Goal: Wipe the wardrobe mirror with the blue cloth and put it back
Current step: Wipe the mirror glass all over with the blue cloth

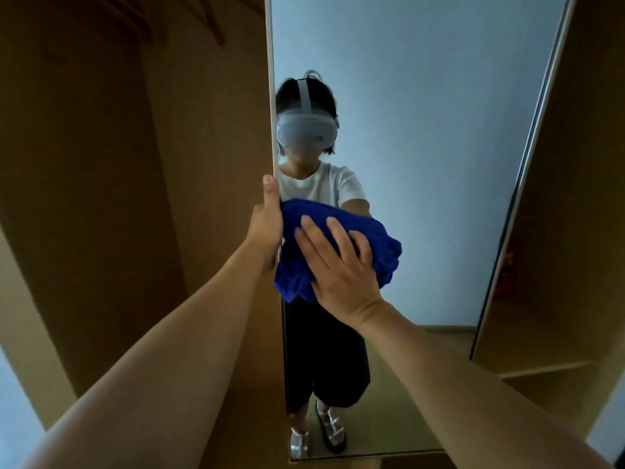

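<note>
Right hand (341,265) presses bunched blue cloth (338,245) flat-fingered on tall wardrobe mirror (422,147); left hand (267,225) grips its edge. Wiping underway; return pending.

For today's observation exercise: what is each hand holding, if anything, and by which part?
The left hand grips the mirror by its left edge. The right hand presses the bunched blue cloth against the glass, fingers spread over its middle.

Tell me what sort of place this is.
Probably a bedroom or dressing area at home, at an open wardrobe. A tall mirror is fixed to the wooden wardrobe door, wooden hangers hang in the wardrobe, and the glass reflects a plain wall.
</note>
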The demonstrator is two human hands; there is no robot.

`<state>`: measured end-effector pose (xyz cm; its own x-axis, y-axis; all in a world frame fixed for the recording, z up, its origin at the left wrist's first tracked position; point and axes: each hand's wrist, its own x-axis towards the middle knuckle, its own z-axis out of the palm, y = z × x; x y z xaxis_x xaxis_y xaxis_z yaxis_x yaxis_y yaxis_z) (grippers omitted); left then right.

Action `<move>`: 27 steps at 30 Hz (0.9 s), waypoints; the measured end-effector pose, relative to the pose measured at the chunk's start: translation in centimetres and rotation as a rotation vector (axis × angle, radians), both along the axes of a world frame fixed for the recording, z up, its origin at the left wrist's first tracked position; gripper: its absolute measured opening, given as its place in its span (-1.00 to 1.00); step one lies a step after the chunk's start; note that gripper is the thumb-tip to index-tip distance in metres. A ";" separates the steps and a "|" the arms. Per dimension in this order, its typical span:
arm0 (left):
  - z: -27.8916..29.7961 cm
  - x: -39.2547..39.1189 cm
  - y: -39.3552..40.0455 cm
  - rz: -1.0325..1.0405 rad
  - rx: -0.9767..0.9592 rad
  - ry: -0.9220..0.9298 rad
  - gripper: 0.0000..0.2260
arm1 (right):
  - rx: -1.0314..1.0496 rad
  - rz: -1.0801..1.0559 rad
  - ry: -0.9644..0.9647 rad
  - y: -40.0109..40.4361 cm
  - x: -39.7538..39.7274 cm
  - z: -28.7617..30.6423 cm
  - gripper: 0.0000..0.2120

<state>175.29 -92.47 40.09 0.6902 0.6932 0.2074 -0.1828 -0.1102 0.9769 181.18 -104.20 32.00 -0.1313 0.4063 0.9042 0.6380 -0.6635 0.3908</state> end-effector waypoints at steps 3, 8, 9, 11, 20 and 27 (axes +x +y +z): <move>-0.1 0.3 0.2 0.070 0.049 0.020 -0.21 | -0.050 0.006 -0.025 0.2 0.2 -2.7 -0.55; -0.2 0.2 0.6 -0.057 -0.042 -0.018 -0.16 | -0.082 0.031 -0.048 0.0 0.5 -6.4 -0.53; -0.3 0.2 0.7 -0.080 -0.044 -0.040 -0.16 | -0.094 0.042 -0.056 -0.1 0.5 -7.0 -0.53; -0.9 0.1 0.9 -0.105 -0.023 -0.066 -0.17 | -0.120 0.057 -0.074 -0.5 0.7 -8.4 -0.54; -5.6 0.4 1.7 -0.083 0.035 0.017 -0.08 | -0.216 0.039 -0.116 -1.1 0.7 -14.5 -0.54; -6.2 0.5 1.8 -0.103 0.010 -0.072 -0.13 | -0.353 0.041 -0.129 -1.7 0.8 -20.5 -0.59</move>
<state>175.77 -90.64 33.89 0.7408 0.6172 0.2650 -0.2629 -0.0966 0.9600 181.95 -105.92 11.52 -0.2578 0.6822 0.6842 0.5915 -0.4485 0.6701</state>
